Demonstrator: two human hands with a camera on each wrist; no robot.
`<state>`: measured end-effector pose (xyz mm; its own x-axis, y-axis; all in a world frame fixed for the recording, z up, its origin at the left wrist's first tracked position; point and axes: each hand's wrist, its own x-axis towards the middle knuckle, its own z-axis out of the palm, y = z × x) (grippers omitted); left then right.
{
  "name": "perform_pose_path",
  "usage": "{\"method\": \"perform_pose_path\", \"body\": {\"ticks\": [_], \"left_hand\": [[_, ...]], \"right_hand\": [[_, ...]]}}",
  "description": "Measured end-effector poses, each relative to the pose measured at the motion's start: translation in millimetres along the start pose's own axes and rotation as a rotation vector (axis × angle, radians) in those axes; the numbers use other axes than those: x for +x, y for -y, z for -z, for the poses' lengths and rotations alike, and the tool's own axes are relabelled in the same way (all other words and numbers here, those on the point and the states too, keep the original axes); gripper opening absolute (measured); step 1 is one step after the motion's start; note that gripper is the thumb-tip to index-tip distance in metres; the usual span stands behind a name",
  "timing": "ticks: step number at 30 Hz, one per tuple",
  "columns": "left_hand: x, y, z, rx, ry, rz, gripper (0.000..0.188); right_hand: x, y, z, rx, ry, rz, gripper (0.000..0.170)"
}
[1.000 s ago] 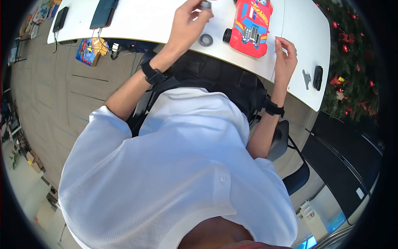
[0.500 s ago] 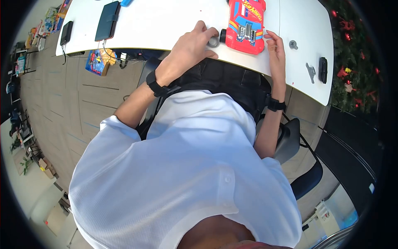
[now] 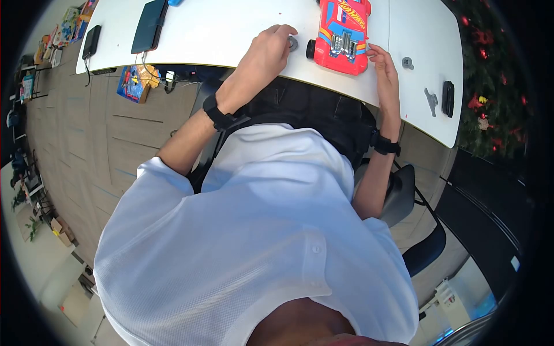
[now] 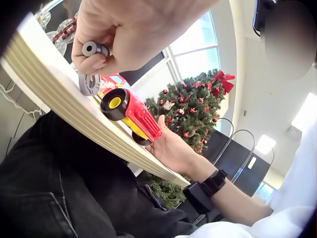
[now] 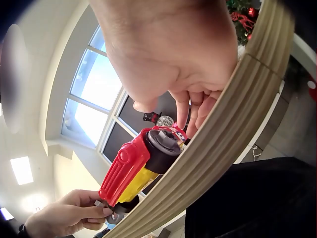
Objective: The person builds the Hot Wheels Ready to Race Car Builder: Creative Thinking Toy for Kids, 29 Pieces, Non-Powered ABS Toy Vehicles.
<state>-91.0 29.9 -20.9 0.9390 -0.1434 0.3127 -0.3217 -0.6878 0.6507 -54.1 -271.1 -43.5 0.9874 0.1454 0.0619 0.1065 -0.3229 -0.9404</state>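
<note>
My left hand [image 3: 262, 57] pinches a small grey cylindrical piece [image 4: 94, 48] with a hole in its end, between thumb and curled fingers. Just beyond those fingers a grey ring [image 3: 293, 43] stands out against the white tabletop, left of the toy car. The red toy car [image 3: 343, 40] has blue and yellow markings and a chrome engine; a black wheel [image 3: 311, 49] juts from its left side. Beside the car's right flank is my right hand [image 3: 385, 75], fingers loosely bent with fingertips near the body. On that side, a grey ridged disc [image 5: 166, 140] shows at the wheel.
Right of the car lie a round grey part [image 3: 407, 63], a flat grey tool [image 3: 431, 102] and a black case [image 3: 448, 98]. A dark wallet-like case [image 3: 149, 26] with a cable and a black device [image 3: 91, 41] sit far left. A decorated tree [image 3: 490, 75] stands beyond the table's right edge.
My left hand came down from above to the grey ring, then shifted slightly forward and left of it. The ring sits a little farther from the table edge. My right hand stays beside the car.
</note>
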Motion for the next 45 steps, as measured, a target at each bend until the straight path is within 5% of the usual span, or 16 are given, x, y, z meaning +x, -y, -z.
{"method": "perform_pose_path", "body": {"ticks": [6,8,14,20,26,36,45], "left_hand": [[3.9,12.6,-14.0,-0.205,0.006,-0.056,0.019],[2.8,-1.9,-8.4,-0.213,0.076,0.091,0.029],[2.0,4.8,-10.6,-0.29,0.115,0.11,0.042],[0.0,5.6,-12.2,-0.215,0.109,-0.024,0.035],[-1.9,8.5,-16.7,-0.218,0.011,-0.03,0.039],[2.9,-2.5,-15.0,-0.221,0.092,0.028,0.039],[3.1,3.8,-18.5,-0.128,-0.026,-0.133,0.046]], "right_hand": [[0.4,0.1,0.3,0.002,0.017,-0.015,0.046],[-0.7,2.8,-0.1,-0.007,0.022,-0.018,0.046],[-2.0,2.3,-0.9,-0.014,0.038,-0.02,0.043],[-2.8,2.6,0.6,-0.102,0.055,0.021,0.044],[-3.7,4.5,1.4,-0.126,0.059,0.039,0.046],[-5.9,6.2,0.4,-0.198,0.054,0.04,0.056],[-4.5,2.2,2.2,-0.199,0.064,0.04,0.056]]}}
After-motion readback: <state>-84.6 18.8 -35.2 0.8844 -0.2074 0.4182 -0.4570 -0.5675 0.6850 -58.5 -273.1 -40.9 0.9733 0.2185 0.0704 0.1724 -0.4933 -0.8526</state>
